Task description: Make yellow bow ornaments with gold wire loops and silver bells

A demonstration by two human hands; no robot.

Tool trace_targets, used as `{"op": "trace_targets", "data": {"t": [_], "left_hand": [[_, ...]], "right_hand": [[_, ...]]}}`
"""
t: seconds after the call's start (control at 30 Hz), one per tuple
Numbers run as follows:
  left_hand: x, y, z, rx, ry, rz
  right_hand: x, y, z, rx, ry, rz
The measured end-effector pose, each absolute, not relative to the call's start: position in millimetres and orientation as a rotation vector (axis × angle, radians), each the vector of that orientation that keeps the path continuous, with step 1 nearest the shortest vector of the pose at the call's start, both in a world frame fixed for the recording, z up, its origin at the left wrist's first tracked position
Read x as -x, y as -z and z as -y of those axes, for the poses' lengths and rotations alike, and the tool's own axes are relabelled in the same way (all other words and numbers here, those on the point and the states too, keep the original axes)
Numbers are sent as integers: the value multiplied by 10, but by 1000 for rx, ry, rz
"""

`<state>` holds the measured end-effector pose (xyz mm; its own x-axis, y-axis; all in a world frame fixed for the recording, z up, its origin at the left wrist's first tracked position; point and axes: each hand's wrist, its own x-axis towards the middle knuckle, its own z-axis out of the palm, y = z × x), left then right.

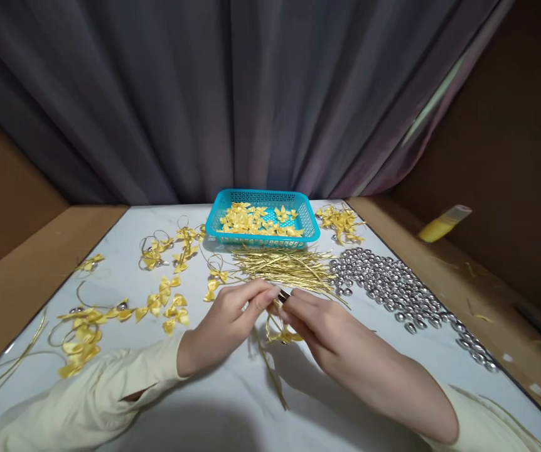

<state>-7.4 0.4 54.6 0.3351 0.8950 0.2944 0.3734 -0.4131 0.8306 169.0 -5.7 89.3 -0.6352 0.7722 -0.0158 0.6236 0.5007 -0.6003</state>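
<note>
Head view, nearest first: my left hand (pixel 226 326) and right hand (pixel 320 329) meet fingertip to fingertip low over the counter (pixel 233 408). Each grip is closed in a fine pinch on the top of a thin gold cord (pixel 273 376). Something small and shiny sits between the fingertips; I cannot tell what it is. The cord drops from the pinch, carries a yellow bow (pixel 285 337) just under the hands, and its tail trails toward me on the counter.

I judge the cord light, wiry and a little slick, so it could slide through a loose pinch. The bow looks soft and easy to crush, so I would hold the cord just above the bow rather than the satin itself.

To the left lie looped bows (pixel 80 342), scattered and near one another. Past the hands is a cord pile (pixel 289 267), and to its right a spread of silver bells (pixel 393 285). Behind those stands a teal basket (pixel 261 240) with loose bows inside. A yellow tube (pixel 442 225) lies on the right ledge, and a curtain (pixel 251 94) hangs at the back.
</note>
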Motion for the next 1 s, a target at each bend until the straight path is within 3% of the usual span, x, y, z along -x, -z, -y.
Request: {"op": "trace_targets", "data": {"t": [0.23,1.0], "left_hand": [[15,-497,38,-1664,-1182,-1069],[15,-525,5,-1241,-1093,-890]], "right_hand": [[-1669,-882,77,1178,-914,2425],[-1670,-826,49,1147,-641,2502]]}}
